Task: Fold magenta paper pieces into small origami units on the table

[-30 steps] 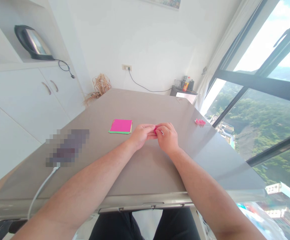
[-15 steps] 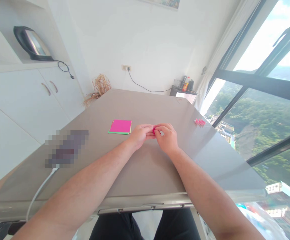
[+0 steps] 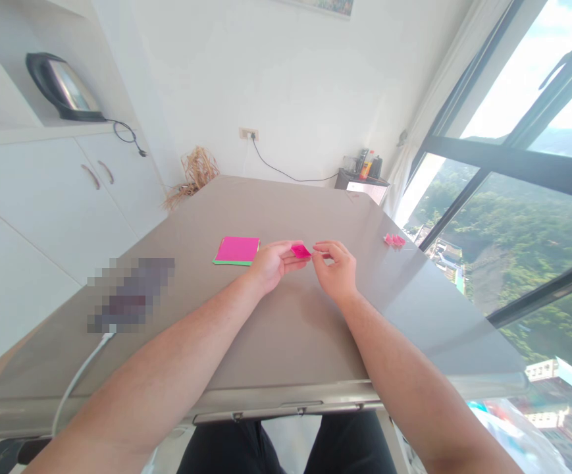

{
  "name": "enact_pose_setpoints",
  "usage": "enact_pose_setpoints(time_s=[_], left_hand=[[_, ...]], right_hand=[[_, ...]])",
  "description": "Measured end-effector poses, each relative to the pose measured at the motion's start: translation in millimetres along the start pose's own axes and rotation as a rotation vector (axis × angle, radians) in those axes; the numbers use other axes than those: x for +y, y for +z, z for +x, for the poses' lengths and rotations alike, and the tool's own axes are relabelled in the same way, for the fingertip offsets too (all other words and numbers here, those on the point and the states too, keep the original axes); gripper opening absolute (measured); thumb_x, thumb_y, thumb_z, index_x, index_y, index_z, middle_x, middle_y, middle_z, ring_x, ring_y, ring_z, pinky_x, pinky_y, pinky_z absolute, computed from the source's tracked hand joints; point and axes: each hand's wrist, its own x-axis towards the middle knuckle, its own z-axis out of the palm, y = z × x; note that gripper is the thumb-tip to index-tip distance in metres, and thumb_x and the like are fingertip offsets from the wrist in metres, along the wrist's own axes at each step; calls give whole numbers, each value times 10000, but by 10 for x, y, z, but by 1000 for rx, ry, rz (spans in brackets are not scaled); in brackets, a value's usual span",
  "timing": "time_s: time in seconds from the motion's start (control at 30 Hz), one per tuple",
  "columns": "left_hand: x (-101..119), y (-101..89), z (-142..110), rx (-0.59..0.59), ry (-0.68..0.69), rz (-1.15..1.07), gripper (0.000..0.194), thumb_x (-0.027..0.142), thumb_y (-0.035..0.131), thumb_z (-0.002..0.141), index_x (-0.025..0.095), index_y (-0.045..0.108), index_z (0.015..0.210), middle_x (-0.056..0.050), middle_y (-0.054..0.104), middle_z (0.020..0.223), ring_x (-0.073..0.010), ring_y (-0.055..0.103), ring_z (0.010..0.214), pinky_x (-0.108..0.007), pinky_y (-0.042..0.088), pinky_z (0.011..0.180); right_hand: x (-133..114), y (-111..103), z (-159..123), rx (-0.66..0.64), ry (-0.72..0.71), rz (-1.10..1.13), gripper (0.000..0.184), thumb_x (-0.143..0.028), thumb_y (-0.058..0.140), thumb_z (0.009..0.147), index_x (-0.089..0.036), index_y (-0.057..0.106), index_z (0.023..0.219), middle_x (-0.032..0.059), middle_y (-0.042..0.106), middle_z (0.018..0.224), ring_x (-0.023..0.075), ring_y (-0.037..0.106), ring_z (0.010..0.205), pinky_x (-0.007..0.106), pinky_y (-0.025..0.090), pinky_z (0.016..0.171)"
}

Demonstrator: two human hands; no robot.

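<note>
Left fingers [image 3: 294, 266]: holding my small pink paper [image 3: 301, 251].
Right fingers [image 3: 334, 247]: curled, right by its tip; I can't tell if they pinch it.
Square papers [image 3: 239, 249]: left of my left fingers.

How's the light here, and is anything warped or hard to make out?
All head view: the window is blown out near the top; the table has pale glare on its right; the scene's edges look stretched; a patch at left is pixelated; the pink piece in the left hand is too small for detail.
</note>
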Motion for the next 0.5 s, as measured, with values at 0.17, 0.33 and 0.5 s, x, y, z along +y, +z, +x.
enact_pose_setpoints(time_s=[0.17,0.33,0.5], left_hand=[[9,0,-5,2,-1,-24,244,139,526,863,68,736,963,-150,760,873,-245,745,822,-437,579,869],[-14,-2,-5,-20,-6,4,228,109,544,848,71,737,965,-154,759,888,-239,742,818,-423,584,850],[-57,3,-24,-138,11,113,221,189,621,860,89,746,1013,-170,761,966,-250,739,868,-423,574,863]], right_hand=[[1,11,-12,-41,-38,44,103,-241,653,823,-235,726,896,42,726,950,173,675,808,330,591,712],[2,25,-22,-84,-85,5,104,-216,668,823,-248,745,887,44,715,991,185,674,890,326,575,739],[35,48,-34,-99,-125,-121,120,-197,645,843,-256,748,826,42,713,988,198,645,908,360,553,809]])
